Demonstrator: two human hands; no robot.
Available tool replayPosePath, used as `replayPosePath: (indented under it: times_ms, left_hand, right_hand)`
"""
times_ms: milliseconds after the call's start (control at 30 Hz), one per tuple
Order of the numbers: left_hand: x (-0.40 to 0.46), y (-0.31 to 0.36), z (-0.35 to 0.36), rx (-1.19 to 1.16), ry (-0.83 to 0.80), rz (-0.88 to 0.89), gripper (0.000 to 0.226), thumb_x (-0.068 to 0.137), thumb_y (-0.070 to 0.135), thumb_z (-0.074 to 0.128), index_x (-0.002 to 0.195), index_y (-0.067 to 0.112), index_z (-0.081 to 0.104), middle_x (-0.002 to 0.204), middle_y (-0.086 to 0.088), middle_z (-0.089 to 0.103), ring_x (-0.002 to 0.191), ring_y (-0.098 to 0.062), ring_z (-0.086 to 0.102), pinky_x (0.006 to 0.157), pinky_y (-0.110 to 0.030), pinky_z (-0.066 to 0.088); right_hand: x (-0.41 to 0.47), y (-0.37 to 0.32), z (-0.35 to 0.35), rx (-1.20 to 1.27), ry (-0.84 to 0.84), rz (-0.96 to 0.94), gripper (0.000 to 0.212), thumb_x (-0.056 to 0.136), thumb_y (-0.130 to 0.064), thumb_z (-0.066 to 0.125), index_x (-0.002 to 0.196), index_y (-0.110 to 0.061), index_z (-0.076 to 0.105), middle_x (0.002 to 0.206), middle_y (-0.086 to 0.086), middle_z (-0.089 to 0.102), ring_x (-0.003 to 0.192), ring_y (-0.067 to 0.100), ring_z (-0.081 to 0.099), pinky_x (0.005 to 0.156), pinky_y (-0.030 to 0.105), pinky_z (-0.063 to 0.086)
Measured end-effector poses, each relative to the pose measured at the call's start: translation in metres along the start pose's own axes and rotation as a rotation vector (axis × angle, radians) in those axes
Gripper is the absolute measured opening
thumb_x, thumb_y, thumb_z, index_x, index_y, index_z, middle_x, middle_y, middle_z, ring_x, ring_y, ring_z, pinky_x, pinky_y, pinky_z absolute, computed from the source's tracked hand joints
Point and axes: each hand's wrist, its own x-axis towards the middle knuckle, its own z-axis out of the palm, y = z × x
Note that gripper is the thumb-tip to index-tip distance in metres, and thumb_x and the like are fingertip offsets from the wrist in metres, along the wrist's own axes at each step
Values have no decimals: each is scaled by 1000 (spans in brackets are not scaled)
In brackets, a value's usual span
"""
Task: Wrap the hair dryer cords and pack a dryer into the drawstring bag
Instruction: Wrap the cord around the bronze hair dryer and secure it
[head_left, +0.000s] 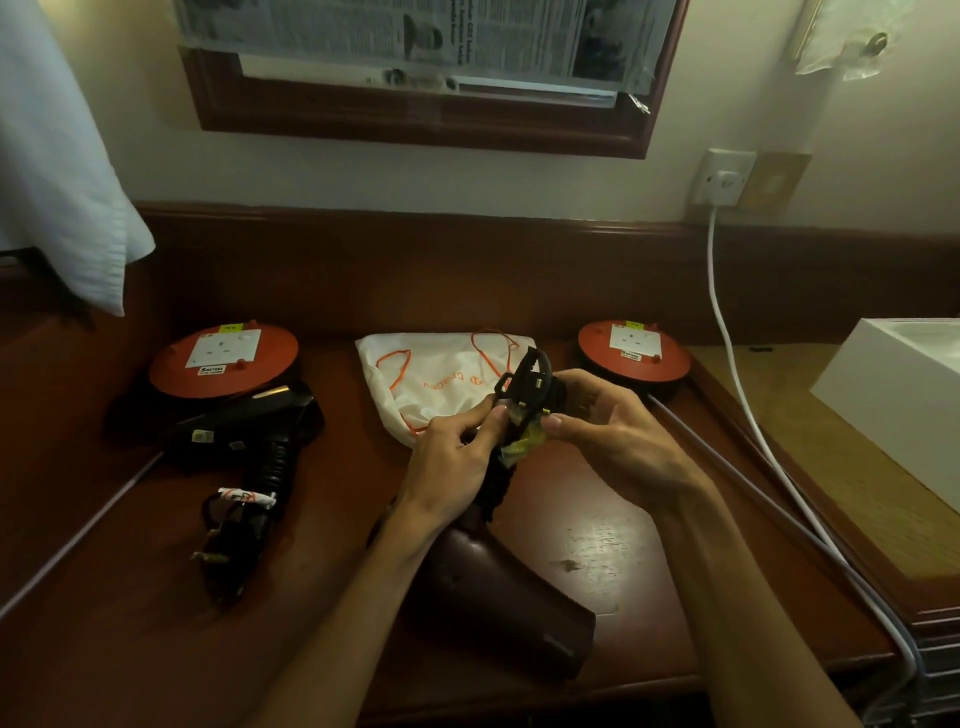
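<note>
Nearest me, a dark maroon hair dryer (511, 597) lies on the glossy brown wooden desk (613, 530); my left hand (452, 457) and right hand (608, 431) pinch its bundled black cord (519, 395). At twelve o'clock lies the white drawstring bag (441, 384).

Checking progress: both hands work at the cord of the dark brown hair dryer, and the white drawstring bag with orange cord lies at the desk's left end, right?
Not quite. In the head view the white drawstring bag with orange cord lies mid-desk, behind both hands, between two red cord reels.
</note>
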Motion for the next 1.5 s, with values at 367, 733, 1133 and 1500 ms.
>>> replayPosePath:
  times_ms: [367,733,1133,1500]
  left_hand:
    - [0,3,3,38,-180,1,48,101,61,37,121,34,72,107,11,75,108,-7,67,97,-38,54]
    - [-1,10,4,262,-273,48,35,94,63,57,92,31,70,79,3,73,71,-9,69,71,-41,58]
    - [12,6,10,678,-620,39,74,72,85,63,130,39,60,122,10,66,114,-13,61,95,-40,53]
    - [-37,17,-14,1075,-132,114,77,83,67,65,149,37,37,149,3,39,138,-21,36,111,-40,31]
  right_hand:
    - [8,-13,-21,-562,-123,-44,27,94,-9,68,118,-22,63,102,5,72,92,24,70,80,40,61]
    - [-1,19,-9,-620,88,-154,18,95,-25,68,84,-37,60,88,-11,65,86,16,64,80,48,56]
    - [-23,35,-33,-796,-101,103,61,77,-28,86,130,-39,59,125,-17,61,115,5,58,96,36,54]
    - [-46,50,-28,-890,-44,128,78,81,-43,82,147,-41,41,141,-13,47,132,11,41,112,36,37]
